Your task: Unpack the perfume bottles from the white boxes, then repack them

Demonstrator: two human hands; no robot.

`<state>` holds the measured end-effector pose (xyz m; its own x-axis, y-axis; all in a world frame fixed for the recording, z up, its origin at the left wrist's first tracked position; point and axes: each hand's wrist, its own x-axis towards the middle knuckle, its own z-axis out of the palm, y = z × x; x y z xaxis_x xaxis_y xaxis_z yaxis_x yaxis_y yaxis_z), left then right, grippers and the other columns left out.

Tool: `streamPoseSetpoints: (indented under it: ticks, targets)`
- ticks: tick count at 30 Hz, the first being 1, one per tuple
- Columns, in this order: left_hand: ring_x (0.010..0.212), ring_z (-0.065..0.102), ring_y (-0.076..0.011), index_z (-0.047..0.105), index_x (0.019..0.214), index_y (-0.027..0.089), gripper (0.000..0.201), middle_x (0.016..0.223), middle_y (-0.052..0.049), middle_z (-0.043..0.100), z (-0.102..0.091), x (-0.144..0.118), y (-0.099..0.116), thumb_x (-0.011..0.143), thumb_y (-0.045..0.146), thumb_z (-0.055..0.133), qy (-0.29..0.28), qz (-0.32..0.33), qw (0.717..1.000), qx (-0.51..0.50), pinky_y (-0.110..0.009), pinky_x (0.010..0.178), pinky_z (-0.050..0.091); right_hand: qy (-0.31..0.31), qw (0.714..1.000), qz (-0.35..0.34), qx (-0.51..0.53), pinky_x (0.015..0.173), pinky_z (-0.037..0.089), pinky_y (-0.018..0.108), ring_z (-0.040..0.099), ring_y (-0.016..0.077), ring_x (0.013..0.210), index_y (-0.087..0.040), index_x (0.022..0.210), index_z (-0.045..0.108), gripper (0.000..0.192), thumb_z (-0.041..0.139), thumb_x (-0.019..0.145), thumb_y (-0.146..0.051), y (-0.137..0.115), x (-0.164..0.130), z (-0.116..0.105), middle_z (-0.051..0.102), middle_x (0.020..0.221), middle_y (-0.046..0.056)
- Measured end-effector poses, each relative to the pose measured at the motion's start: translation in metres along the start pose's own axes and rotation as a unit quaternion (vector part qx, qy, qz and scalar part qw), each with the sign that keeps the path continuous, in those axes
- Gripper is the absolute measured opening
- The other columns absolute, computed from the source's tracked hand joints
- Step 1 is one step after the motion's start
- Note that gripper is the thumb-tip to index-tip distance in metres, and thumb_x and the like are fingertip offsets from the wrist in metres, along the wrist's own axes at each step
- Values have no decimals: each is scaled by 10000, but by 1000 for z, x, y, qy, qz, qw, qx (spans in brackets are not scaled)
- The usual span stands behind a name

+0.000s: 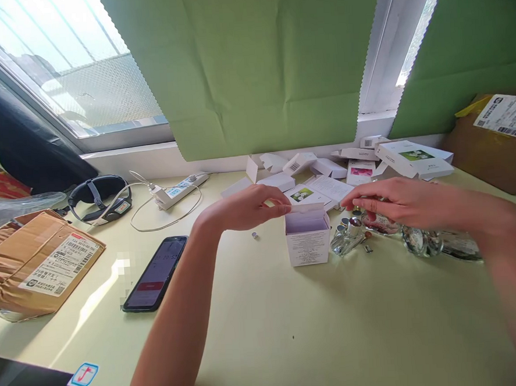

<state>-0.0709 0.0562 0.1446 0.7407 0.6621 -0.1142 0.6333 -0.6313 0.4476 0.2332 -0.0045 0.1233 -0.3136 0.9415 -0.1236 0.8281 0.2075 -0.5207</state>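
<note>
A small white carton (308,245) stands upright on the table with its top flaps raised and a pale lilac inside. My left hand (256,207) is at its upper left edge, thumb and fingertips pinched together on the flap. Right of the carton, my right hand (389,199) hovers palm down over several clear glass bottles, its fingers stretched toward the carton and seemingly holding nothing. One bottle with a silvery cap (350,234) lies beside the carton. More glass bottles (422,241) lie under my right wrist, partly hidden by it.
Behind lie several white cartons (326,168) and printed leaflets (302,195). On the left are a phone (156,275), a power strip (181,190) with a cable, a black headband device (100,197) and a brown parcel (48,261). A cardboard box (491,149) stands at the far right.
</note>
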Motion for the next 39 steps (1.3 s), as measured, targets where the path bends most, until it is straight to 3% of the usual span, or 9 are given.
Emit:
streamPoseSetpoints:
  ticks: [3,6,15,19,22,27,30,33,39]
  targets:
    - [937,618,-147,670,1133,257,375,1150,-8,680,-1,-1,0,949,493,443,5,0,1000,-1,-214,695,447,-93,996,-10,-2,698,509,337,659,274,938,-411,1305,570,499,601,806,-420,16,3,3,681,1200,4]
    - [938,623,-145,669,1138,263,373,1153,-3,681,-2,-1,-1,947,493,446,9,-4,1000,2,-212,692,452,-141,990,-19,-14,831,492,369,607,306,1064,-348,1289,596,605,705,694,-375,22,10,13,628,1270,50]
    - [997,630,-159,675,1135,260,369,1209,-12,667,-3,-1,-1,920,497,489,-1,-7,1000,0,-213,718,479,-130,988,-67,-45,758,453,335,570,252,922,-233,945,689,362,699,708,-507,23,31,29,562,1183,76]
    - [983,634,-164,666,1151,253,387,1199,-23,670,-3,-2,0,914,505,492,-2,-15,1000,-1,-222,711,483,-109,989,-93,-39,670,441,320,542,183,741,-225,779,628,266,643,793,-490,9,18,13,573,979,36]
    - [962,633,-163,667,1136,243,378,1178,-31,675,-2,-2,1,918,495,488,-5,-13,1000,0,-224,701,479,-76,990,-121,0,680,459,328,563,178,755,-235,809,648,225,644,829,-459,-8,3,1,578,1000,39]
    - [907,629,-152,668,1106,218,359,1131,-41,684,-2,-2,6,929,467,479,-13,3,1000,-7,-221,680,469,71,982,-128,118,564,468,315,582,151,687,-232,949,669,296,723,775,-466,-39,-13,0,579,1135,61]
    - [844,622,-139,677,1070,201,341,1092,-45,691,-3,-4,8,936,437,470,-21,12,1000,-8,-226,676,459,148,966,-187,100,612,478,328,590,170,740,-223,970,677,279,723,789,-430,-51,-9,10,589,1097,59]
    - [861,619,-141,678,1082,208,338,1107,-42,687,-4,-5,9,946,424,456,-28,15,999,-12,-226,691,458,152,960,-229,50,600,468,340,573,172,702,-245,946,694,244,680,820,-453,-52,-2,19,604,1084,54]
    - [891,619,-138,680,1117,223,358,1091,-28,695,-5,-6,9,961,439,441,-31,24,999,-12,-205,677,455,118,972,-201,-12,619,453,363,583,181,674,-272,917,715,237,629,839,-479,-53,4,26,643,1106,45]
